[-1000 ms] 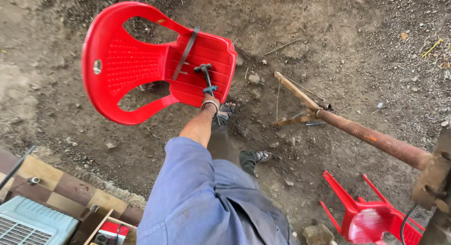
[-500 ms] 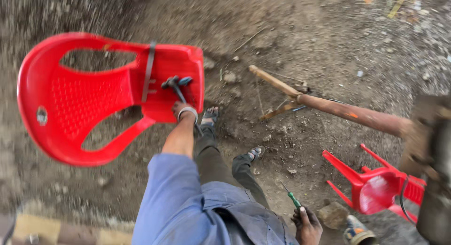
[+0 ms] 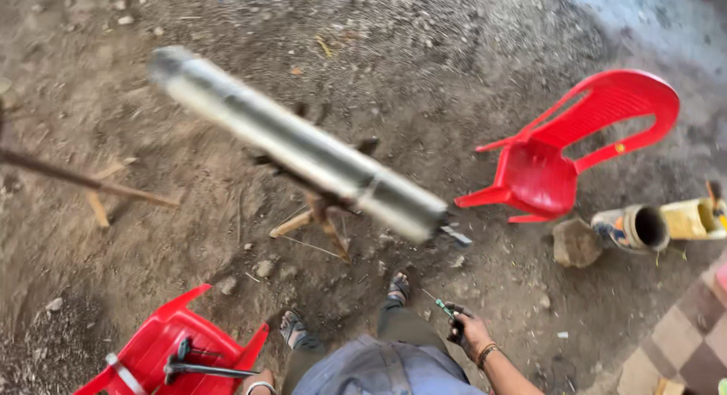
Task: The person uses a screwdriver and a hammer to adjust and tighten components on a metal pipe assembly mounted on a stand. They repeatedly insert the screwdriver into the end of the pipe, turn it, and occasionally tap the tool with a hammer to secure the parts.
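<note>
Left hand (image 3: 261,383): at the bottom edge beside the red chair (image 3: 163,353); fingers hidden, grip could not be told.
Red chair: low left of the pipe, a black clamp (image 3: 193,361) on it.
Right hand (image 3: 468,332): below the pipe's near end, fingers closed on a thin green-tipped tool (image 3: 445,307).
Pipe (image 3: 299,149): blurred, slanting across the middle.
Second chair (image 3: 579,149): right of the pipe, on dirt.

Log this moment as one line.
left hand: by red chair with clamp | right hand: holds green-handled tool | second red chair on dirt | pipe ahead
</note>
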Motion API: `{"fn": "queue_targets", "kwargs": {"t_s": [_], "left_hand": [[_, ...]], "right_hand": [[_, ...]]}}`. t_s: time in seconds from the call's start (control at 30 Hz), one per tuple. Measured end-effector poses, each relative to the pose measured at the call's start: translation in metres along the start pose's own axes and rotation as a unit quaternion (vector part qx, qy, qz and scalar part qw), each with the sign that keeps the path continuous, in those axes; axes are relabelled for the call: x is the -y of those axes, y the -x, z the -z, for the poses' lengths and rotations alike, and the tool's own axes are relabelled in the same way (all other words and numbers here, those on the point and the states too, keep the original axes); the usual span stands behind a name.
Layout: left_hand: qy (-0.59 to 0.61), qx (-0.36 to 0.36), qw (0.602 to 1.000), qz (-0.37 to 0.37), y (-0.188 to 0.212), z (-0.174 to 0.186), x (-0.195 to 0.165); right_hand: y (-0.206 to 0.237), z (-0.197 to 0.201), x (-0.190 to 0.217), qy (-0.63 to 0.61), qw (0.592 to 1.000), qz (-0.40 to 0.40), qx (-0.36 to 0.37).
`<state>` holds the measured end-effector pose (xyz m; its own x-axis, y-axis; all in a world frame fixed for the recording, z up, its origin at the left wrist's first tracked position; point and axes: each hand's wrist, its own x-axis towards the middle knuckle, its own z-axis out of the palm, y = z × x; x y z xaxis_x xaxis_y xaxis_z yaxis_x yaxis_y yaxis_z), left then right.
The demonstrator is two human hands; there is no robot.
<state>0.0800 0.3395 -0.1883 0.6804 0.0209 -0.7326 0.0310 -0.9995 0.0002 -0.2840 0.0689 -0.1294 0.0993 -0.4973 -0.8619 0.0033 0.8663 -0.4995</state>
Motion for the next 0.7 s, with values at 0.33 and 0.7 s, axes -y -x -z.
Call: {"fn": "queue_targets", "kwargs": {"t_s": [0.33,0.7], "left_hand": [[-0.038,-0.01,0.999,-0.006,0.068,-0.073,-0.249],[-0.092,-0.025,0.994,-0.049,0.089,-0.121,-0.244]], "right_hand": [[-0.123,0.152,0.114,0.181,0.965,-0.052,-0.182],[-0.131,0.189,0.125,0.474,0.862,-0.037,-0.178]]}}
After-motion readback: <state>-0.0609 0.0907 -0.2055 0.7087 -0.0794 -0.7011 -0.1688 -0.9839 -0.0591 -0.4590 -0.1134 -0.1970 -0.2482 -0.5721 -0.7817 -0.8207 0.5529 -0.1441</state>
